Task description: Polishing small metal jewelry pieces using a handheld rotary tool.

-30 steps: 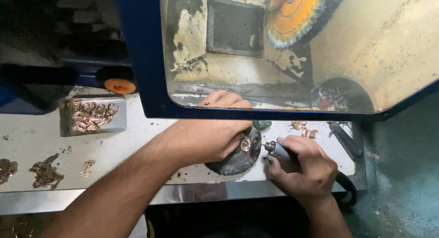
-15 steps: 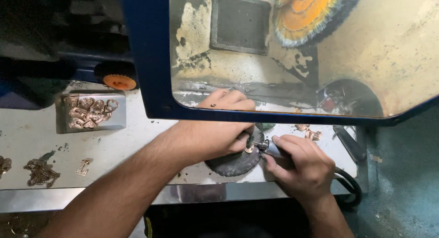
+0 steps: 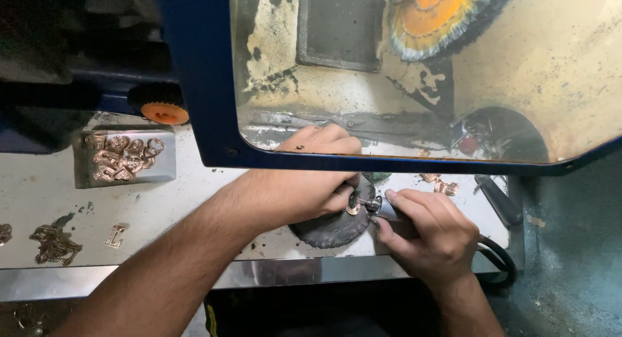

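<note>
- The left hand [image 3: 304, 181] pinches a small gold piece [image 3: 353, 208] against the dark round pad [image 3: 334, 225] (a worn, blackened disc) on the tabletop [image 3: 194, 201].
- The right hand [image 3: 431, 236] grips a handheld tool [image 3: 387, 211]; since a second ago its tip has closed in from 3 o'clock and now touches the piece.
- A tray of gold hearts [image 3: 123, 157] sits at 9 o'clock, unmoved.

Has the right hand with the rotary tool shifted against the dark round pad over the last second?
Yes, slightly. The right hand with the rotary tool has edged left toward the dark round pad, closing on the small gold piece that the left hand pinches there.
</note>
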